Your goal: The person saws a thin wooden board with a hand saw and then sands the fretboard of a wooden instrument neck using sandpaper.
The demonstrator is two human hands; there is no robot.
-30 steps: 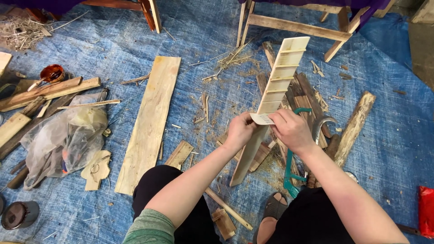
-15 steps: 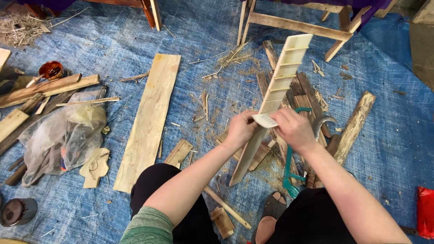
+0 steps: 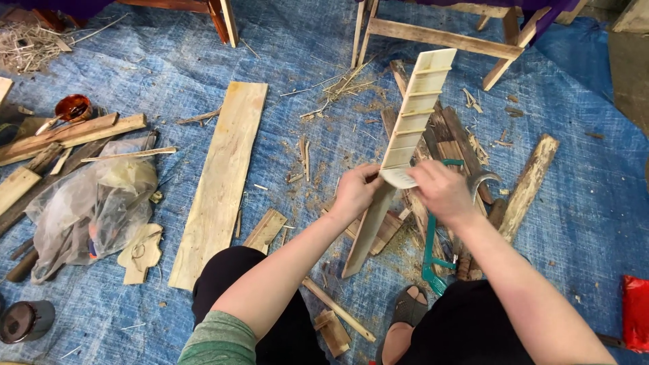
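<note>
Over the blue tarp point(image 3: 284, 61), both hands grip the slotted wood strip point(image 3: 414, 111) at its near end, left hand point(image 3: 356, 191) pinching, right hand point(image 3: 441, 191) wrapped, so I'd keep it steady and avoid twisting.

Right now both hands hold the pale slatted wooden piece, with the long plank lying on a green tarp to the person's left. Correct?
Not quite: the tarp is blue, not green, as the head view shows. Both the left hand and right hand do hold the pale slatted piece, and the long plank lies to the left.
</note>
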